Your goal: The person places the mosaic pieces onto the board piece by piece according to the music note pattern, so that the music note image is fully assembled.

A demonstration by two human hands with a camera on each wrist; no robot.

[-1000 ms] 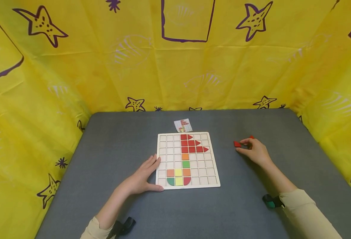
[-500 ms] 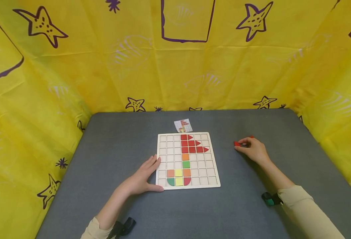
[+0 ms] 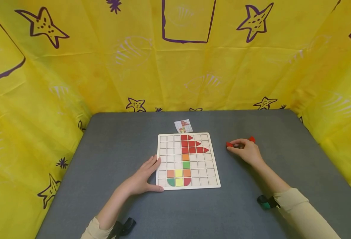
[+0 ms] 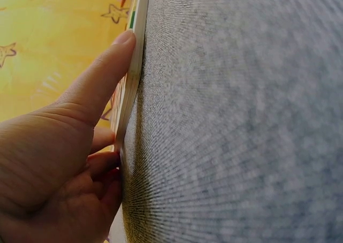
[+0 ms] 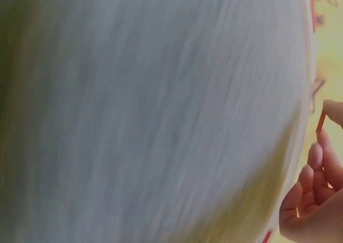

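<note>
In the head view a pale wooden grid board (image 3: 203, 168) lies on the table. Red squares and triangles fill its upper middle; orange, green and yellow tiles sit below them, with rounded green and red pieces at the bottom. My left hand (image 3: 141, 179) lies at the board's near left corner, thumb on the front edge and fingers against the left side. To the board's right, my right hand (image 3: 247, 152) pinches a red tile (image 3: 229, 144) between thumb and finger. The right wrist view shows this thin tile (image 5: 321, 122) edge-on; its exact shape is hidden.
More red pieces (image 3: 251, 139) lie on the table just behind my right hand, partly hidden by it. A small pattern card (image 3: 183, 126) rests beyond the board's far edge. Yellow printed cloth (image 3: 175, 73) stands behind the grey table (image 3: 118, 142).
My right hand has taken hold of a red tile and moved left toward the board with it, uncovering more of the red pieces behind. The left hand and board have stayed put.
</note>
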